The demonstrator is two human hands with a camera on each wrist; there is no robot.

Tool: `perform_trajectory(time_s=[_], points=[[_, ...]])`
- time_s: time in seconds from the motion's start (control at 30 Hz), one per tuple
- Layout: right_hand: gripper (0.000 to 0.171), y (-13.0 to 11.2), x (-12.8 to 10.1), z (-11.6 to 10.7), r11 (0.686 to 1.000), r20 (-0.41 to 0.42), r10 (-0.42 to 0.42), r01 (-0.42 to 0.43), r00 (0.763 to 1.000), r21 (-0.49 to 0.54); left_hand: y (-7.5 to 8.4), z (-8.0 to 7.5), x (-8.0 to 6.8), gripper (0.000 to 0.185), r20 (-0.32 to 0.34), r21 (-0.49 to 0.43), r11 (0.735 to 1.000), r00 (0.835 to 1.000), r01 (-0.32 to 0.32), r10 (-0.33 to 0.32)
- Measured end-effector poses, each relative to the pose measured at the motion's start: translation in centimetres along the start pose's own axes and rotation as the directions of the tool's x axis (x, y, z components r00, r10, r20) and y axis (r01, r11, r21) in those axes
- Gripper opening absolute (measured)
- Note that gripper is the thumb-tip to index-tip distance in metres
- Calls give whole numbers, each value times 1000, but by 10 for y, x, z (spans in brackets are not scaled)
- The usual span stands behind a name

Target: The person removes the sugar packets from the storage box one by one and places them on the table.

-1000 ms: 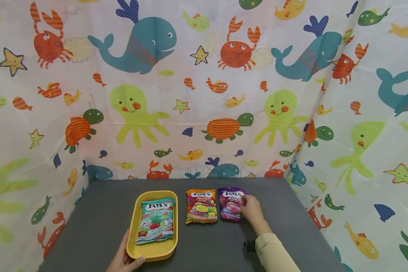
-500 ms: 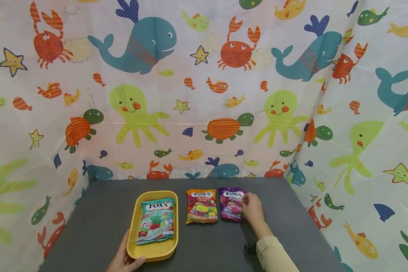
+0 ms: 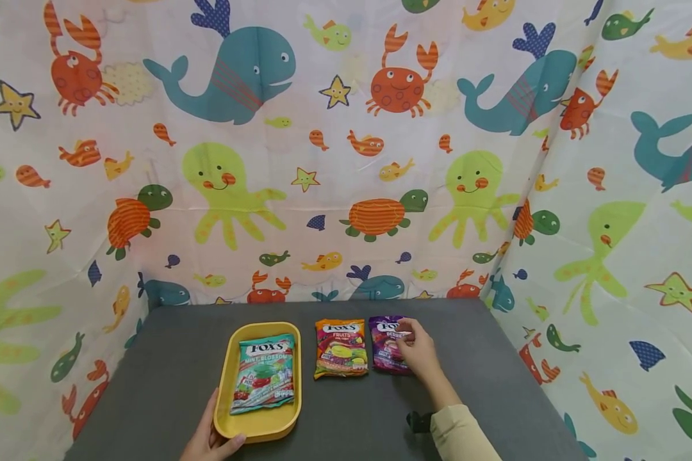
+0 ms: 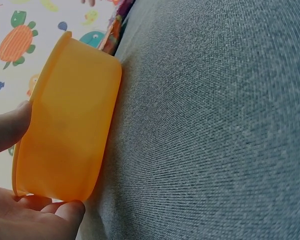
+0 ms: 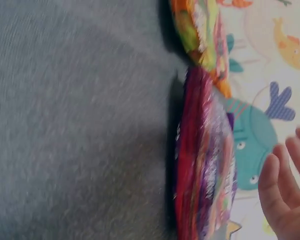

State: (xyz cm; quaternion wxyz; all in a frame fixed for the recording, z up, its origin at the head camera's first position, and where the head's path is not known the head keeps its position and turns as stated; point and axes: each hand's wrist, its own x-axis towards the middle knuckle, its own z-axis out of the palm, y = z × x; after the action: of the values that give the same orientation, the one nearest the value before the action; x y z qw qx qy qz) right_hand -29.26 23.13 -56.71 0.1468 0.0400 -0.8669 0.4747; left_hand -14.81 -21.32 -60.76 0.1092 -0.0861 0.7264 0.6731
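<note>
My left hand [image 3: 209, 440] grips the near left corner of a yellow plastic tray [image 3: 256, 426]. In the left wrist view the thumb lies at the tray's rim and the fingers hold its lower end. Inside the tray lies a teal bag of Fox's mint candy [image 3: 263, 374]. Over the right part of a purple bag of Fox's berries candy [image 3: 383, 349] hovers my right hand [image 3: 422, 352], hiding some of its print. The right wrist view shows the loosely bent fingers [image 5: 276, 192] apart from that bag, holding nothing.
An orange bag of Fox's fruits candy [image 3: 341, 349] lies between the tray and the purple bag. The dark grey tabletop [image 3: 346, 422] is bounded by a hanging curtain [image 3: 323, 243] printed with sea animals at the back and sides.
My right hand has come off the purple bag's right edge and shifted up and left over it. The left hand and tray keep their place; the head view has shifted slightly.
</note>
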Motion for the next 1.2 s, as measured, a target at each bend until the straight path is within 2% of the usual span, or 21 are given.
perform_trajectory(time_s=[0.13, 0.23, 0.33, 0.7, 0.9, 1.2], points=[[40, -13, -5, 3, 995, 141, -58, 46, 988, 92, -2, -1, 1, 117, -1, -16, 1000, 1000, -7, 7], [41, -22, -9, 5, 990, 250, -98, 70, 963, 121, -3, -1, 1, 117, 0, -24, 1000, 1000, -13, 13], [45, -31, -13, 9, 987, 313, -132, 95, 941, 133, -2, -1, 1, 117, 1, -18, 1000, 1000, -13, 13], [56, -60, -23, 30, 976, 427, -197, 134, 882, 173, -1, -1, 0, 118, -4, 6, 1000, 1000, -9, 9], [54, -75, -26, 43, 974, 481, -199, 118, 854, 193, 1, -2, -2, 118, -24, 16, 1000, 1000, -4, 5], [54, -93, -29, 58, 963, 529, -233, 119, 816, 241, -2, 0, 0, 117, -8, -13, 1000, 1000, -16, 16]])
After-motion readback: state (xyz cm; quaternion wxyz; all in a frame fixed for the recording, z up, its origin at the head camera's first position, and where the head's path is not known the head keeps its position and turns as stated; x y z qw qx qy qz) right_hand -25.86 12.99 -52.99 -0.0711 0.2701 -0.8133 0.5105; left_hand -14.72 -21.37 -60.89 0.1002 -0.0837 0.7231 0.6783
